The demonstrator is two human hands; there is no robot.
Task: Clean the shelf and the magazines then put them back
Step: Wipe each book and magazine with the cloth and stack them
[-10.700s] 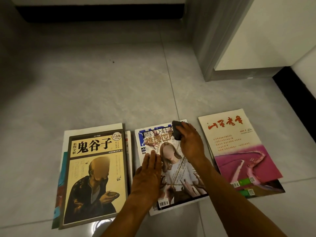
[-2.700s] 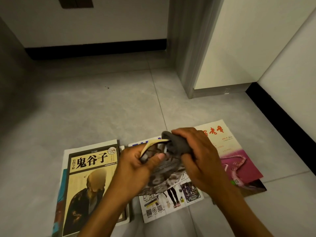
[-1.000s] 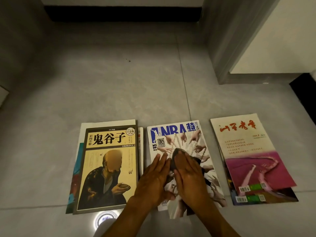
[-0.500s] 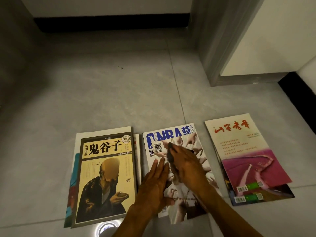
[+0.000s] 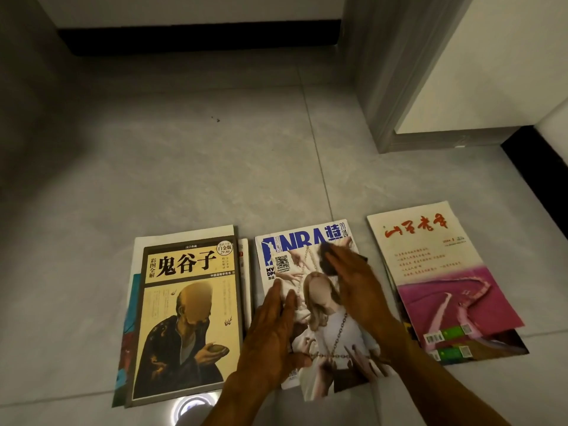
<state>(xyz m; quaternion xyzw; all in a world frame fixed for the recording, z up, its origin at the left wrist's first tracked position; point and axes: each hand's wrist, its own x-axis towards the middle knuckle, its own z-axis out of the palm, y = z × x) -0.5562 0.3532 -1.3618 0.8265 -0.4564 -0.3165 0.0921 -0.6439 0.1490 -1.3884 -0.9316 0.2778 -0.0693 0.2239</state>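
Head view, floor: grey tiles, with three piles of magazines laid side by side near the bottom of the frame.
Middle magazine: lies flat on the floor, cover up, blue letters across the top; both hands are on it.
Left hand: flat on the lower left part of the cover, fingers straight and a little spread, gripping nothing.
Right hand: lies on the upper right part of the cover, fingers stretched out over a dark cloth and pressing it to the page; only the cloth's far end shows past the fingertips.
Left pile: a yellow-covered book on top, with other covers poking out beneath and beside it.
Right pile: a magazine with red writing and a pink picture on top, others under it, just beside the middle one.
Background: a grey door frame and dark skirting along the wall.
Shelf: not seen in this view.
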